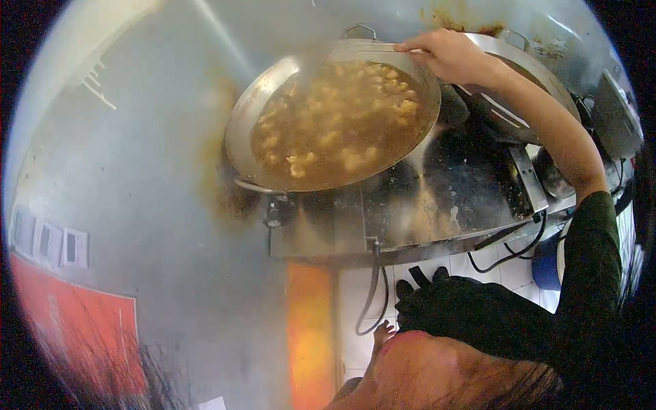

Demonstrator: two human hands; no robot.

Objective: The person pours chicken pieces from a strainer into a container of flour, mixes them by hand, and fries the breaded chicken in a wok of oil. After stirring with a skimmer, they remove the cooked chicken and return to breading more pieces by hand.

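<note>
Nearest the lens, at 6 o'clock, a blurred head w/ dark hair (444, 372) is filling the bottom edge, too soft to read further. Just above it, at approx 5 o'clock, a dark sleeve (588, 273) is running up the rt side into a bare forearm.

That forearm is ending at the right hand (447, 55), at 1 o'clock, which is pinching a thin metal handle (383, 48) lying along the far rim of the wok; fingers are closed on it. What's at the handle's other end can't be told. Left hand isn't showing anywhere.

Wok (242, 126) is sitting at approx 12 o'clock, wide, shiny steel, tilted in this view, w/ loop grips at far and near rim. It's holding brown oil w/ pale battered pieces (342, 116) floating across the surface, steam hazing over the top.

Wok is resting on a greasy steel stove top (444, 198), center to 3 o'clock, streaked w/ residue. A second big pan rim (540, 68) is showing behind the hand at 2 o'clock. Hoses (372, 294) are hanging below the stove front toward white floor tiles. Stainless wall panel (150, 171) is covering 9 to 11 o'clock, red surface (75, 321) at 8 o'clock.
</note>
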